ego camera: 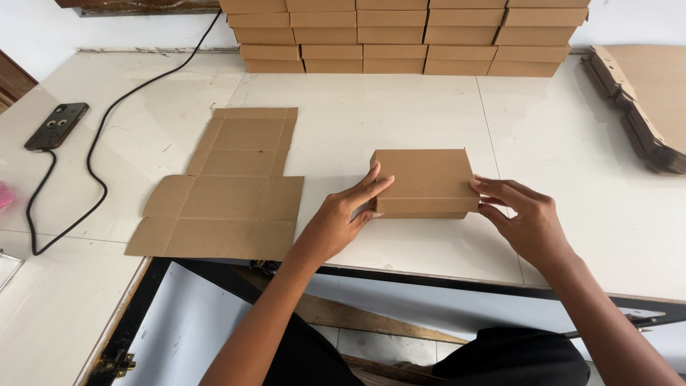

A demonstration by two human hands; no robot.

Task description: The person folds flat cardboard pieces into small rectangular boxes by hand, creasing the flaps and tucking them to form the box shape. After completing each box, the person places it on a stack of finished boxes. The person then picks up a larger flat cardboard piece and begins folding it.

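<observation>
A small folded brown cardboard box (423, 179) rests closed on the white table (400, 121), near its front edge. My left hand (343, 218) presses its fingertips against the box's left front corner. On the box's right side my right hand (520, 218) pinches the front edge with its fingers. A flat, unfolded cardboard box blank (229, 193) lies to the left of my left hand, not touched.
Several rows of finished boxes (400, 36) are stacked along the back wall. A pile of flat blanks (643, 100) sits at the right edge. A black phone (57, 125) with a black cable (93, 154) lies at the far left.
</observation>
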